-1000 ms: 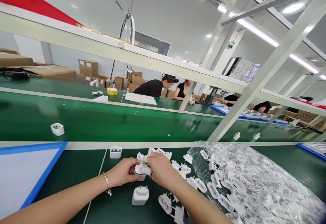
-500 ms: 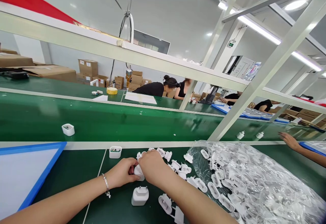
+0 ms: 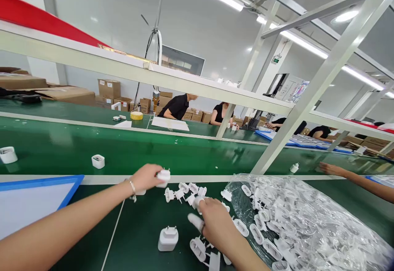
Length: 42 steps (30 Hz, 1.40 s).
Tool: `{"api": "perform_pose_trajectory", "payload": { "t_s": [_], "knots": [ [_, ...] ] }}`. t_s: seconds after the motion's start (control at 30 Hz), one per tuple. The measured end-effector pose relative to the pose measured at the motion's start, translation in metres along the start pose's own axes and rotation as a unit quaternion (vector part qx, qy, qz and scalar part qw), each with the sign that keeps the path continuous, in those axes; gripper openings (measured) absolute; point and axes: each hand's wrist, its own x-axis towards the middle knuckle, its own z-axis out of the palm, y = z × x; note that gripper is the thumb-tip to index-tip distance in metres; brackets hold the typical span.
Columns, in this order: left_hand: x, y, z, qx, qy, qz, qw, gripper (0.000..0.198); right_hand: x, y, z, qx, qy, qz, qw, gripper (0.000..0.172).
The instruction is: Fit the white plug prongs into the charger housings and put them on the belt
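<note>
My left hand (image 3: 147, 177) is lifted over the near edge of the green conveyor belt (image 3: 184, 156) and grips a white charger plug (image 3: 163, 175) with its prongs up. My right hand (image 3: 212, 221), with white covers on the fingertips, rests among several loose white plug parts (image 3: 187, 191) on the green bench, fingers curled on one small part. A finished white plug (image 3: 168, 238) stands on the bench just left of my right wrist. A clear plastic bag (image 3: 295, 221) full of white plug parts lies to the right.
Two white shells (image 3: 98, 161) ride the belt at the left. A white board with a blue frame (image 3: 30, 201) lies at the near left. White frame struts (image 3: 295, 111) cross in front. Another person's hand (image 3: 331, 168) reaches onto the belt at the right; people work at the far bench.
My left hand has risen from the bench toward the belt with the plug. My right hand let go of it and dropped back onto the loose parts. The shells on the belt moved right.
</note>
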Motion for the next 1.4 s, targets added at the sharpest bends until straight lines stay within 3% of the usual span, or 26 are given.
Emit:
{"api": "perform_pose_trajectory", "payload": {
  "t_s": [0.13,0.2,0.27,0.33,0.37,0.43,0.53,0.6,0.7,0.87,1.07,1.13,1.23,1.3,1.4],
  "knots": [
    [0.042,-0.025,-0.01,0.043,0.022,-0.058,0.997,0.024,-0.019,-0.003,0.014,-0.03,-0.135,-0.009,0.99,0.035],
    [0.053,-0.03,-0.004,0.058,0.015,-0.078,0.995,0.026,-0.022,-0.006,0.023,-0.027,-0.157,-0.015,0.987,0.035],
    [0.057,-0.032,0.001,0.071,0.007,-0.091,0.993,0.031,-0.022,-0.004,0.03,0.014,-0.112,-0.006,0.994,0.024],
    [0.056,-0.033,-0.001,0.083,0.003,-0.099,0.992,0.042,-0.019,0.005,0.035,0.092,-0.024,0.007,0.995,0.011],
    [0.053,-0.034,-0.004,0.088,0.001,-0.097,0.991,0.047,-0.016,0.01,0.036,0.146,0.015,0.008,0.989,0.006],
    [0.042,-0.037,-0.015,0.093,-0.018,-0.077,0.993,0.053,-0.008,0.021,0.038,0.276,0.052,-0.002,0.96,0.015],
    [0.014,-0.041,-0.029,0.097,-0.08,-0.039,0.991,0.046,0.01,0.03,0.035,0.457,0.042,-0.033,0.888,0.032],
    [-0.007,-0.038,-0.029,0.097,-0.109,-0.027,0.989,0.034,0.021,0.028,0.031,0.522,0.035,-0.065,0.849,0.038],
    [-0.034,-0.022,-0.016,0.074,-0.112,-0.004,0.991,0.021,0.034,0.019,0.023,0.56,0.006,-0.067,0.826,0.044],
    [-0.056,0.01,0.026,-0.083,-0.092,0.054,0.991,0.03,0.049,0.009,0.021,0.591,-0.03,-0.03,0.805,0.052],
    [-0.055,0.012,0.058,-0.175,-0.066,0.002,0.982,0.027,0.06,0.007,0.03,0.572,-0.021,-0.087,0.816,0.044],
    [-0.054,0.007,0.063,-0.193,-0.056,0.005,0.98,0.028,0.062,0.006,0.029,0.493,-0.021,-0.094,0.865,0.034],
    [-0.052,0.001,0.071,-0.222,-0.049,0.007,0.974,0.031,0.064,0.0,0.023,0.26,-0.01,-0.081,0.962,0.024],
    [-0.05,-0.001,0.075,-0.237,-0.046,-0.001,0.97,0.034,0.066,-0.008,0.017,0.159,-0.008,-0.075,0.984,0.024],
    [-0.049,-0.001,0.078,-0.258,-0.045,-0.014,0.965,0.036,0.065,-0.022,0.006,0.113,-0.027,-0.092,0.989,0.025]
  ]
}}
